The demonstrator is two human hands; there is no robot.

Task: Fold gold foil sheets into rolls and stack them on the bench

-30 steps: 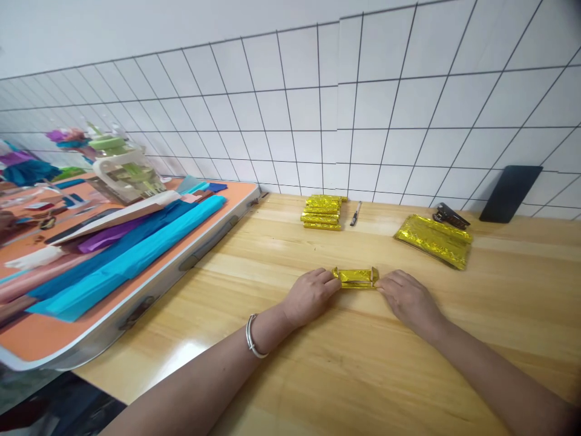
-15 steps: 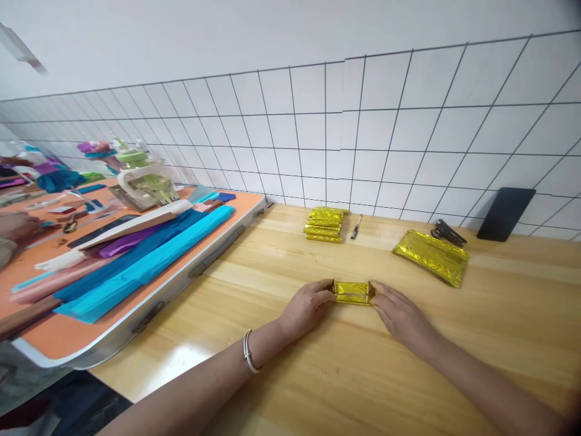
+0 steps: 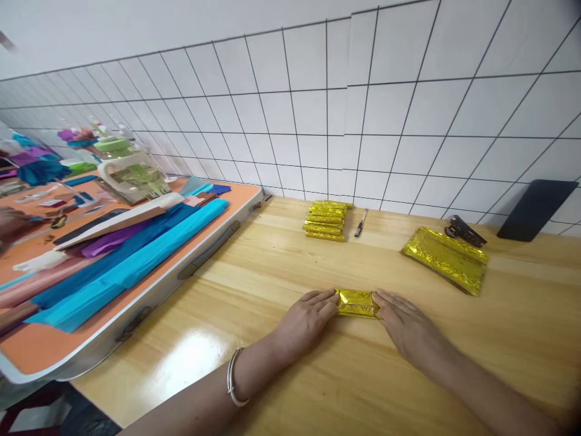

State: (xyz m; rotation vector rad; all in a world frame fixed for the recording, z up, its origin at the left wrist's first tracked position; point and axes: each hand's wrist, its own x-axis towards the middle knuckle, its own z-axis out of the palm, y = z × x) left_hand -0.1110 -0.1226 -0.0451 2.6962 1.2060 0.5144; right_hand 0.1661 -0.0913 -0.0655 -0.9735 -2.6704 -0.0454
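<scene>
A folded piece of gold foil paper (image 3: 356,300) lies flat on the wooden table, its long side running left to right. At its left end, my left hand (image 3: 311,315) grips the foil, fingers pressed together over the edge. My right hand (image 3: 402,318) holds the right end the same way, with the fingertips on top of the fold. Both thumbs are near the lower edge of the foil. Further back is a stack of narrow folded gold foil strips (image 3: 325,221). To the right lies a pile of flat gold foil sheets (image 3: 447,259).
A pen-like tool (image 3: 361,223) lies beside the strips. A black stapler (image 3: 465,231) touches the sheets' back edge, and a dark phone-like slab (image 3: 538,209) leans on the tiled wall. On the left, an orange-topped folding table (image 3: 233,212) carries crepe paper rolls (image 3: 131,266); another person's hand (image 3: 11,224) is there.
The foil's upright end flaps are now pressed down flat under my fingers. The view has shifted slightly closer and downward.
</scene>
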